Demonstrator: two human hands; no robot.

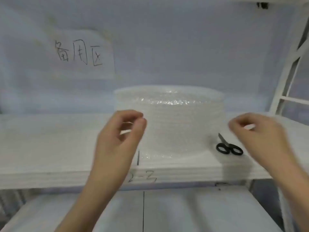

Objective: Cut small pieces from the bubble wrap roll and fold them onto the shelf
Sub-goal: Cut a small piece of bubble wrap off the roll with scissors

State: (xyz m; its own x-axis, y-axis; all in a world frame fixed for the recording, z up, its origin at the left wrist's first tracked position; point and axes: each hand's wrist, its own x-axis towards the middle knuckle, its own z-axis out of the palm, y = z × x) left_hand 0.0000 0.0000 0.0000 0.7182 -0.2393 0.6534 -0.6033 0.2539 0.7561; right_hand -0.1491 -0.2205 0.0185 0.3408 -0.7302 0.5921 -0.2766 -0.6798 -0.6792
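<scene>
A clear piece of bubble wrap (pixel 173 131) hangs upright in front of me over the white shelf (pixel 50 148). Its lower edge touches the shelf board. My left hand (pixel 122 134) pinches its upper left edge between thumb and fingers. At the upper right edge my right hand (pixel 257 131) is closed in a pinch, though motion blur hides the exact contact. Behind the sheet a pile of bubble wrap (pixel 168 97) rests against the back wall. Black-handled scissors (pixel 228 147) lie shut on the shelf, just below my right hand.
A paper sign with handwritten characters (pixel 80 52) is stuck on the back wall at the left. A white metal frame (pixel 289 67) rises at the right. Below the shelf's front edge, marked with handwritten numbers (pixel 142 179), lies a lower white surface (pixel 184 211).
</scene>
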